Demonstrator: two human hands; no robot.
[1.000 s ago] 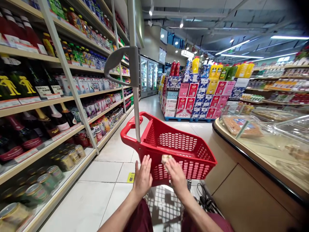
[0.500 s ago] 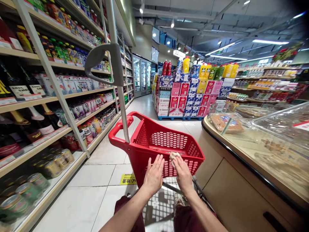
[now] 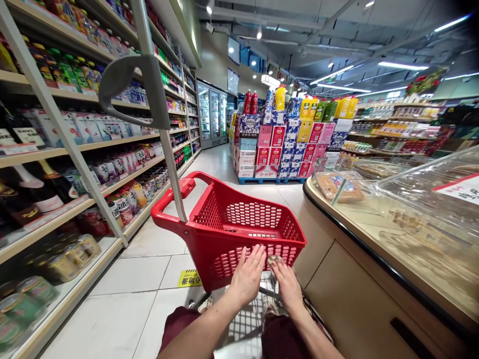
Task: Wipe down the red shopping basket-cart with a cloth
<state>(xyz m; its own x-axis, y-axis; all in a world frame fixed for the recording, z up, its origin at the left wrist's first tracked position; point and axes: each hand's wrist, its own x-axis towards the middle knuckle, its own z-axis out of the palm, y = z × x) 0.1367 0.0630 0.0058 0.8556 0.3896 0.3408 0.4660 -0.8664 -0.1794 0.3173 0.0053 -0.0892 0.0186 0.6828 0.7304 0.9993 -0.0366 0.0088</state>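
Observation:
A red plastic shopping basket cart [image 3: 239, 239] with a perforated body stands in front of me, its tall metal pole and grey handle [image 3: 160, 94] rising at the left. My left hand [image 3: 247, 274] lies open with its fingers stretched along the near side of the cart; whether it presses on the plastic I cannot tell. Close beside it, my right hand [image 3: 287, 288] holds a small crumpled whitish cloth or tissue [image 3: 275, 260] under its fingertips, at the near side toward the right corner. The inside of the cart shows no goods.
Shelves of drink cans and bottles [image 3: 82, 134] line the left. At the right runs a display counter [image 3: 318, 204] with a dark edge and packaged food [image 3: 339, 187]. Stacked drink cartons [image 3: 275, 149] stand ahead. A yellow floor sign [image 3: 189, 278] marks the tiles.
My right hand with the crumpled cloth has dropped from the cart's near rim to lower on its side. My left hand has shifted right. The cart and surroundings now appear farther left.

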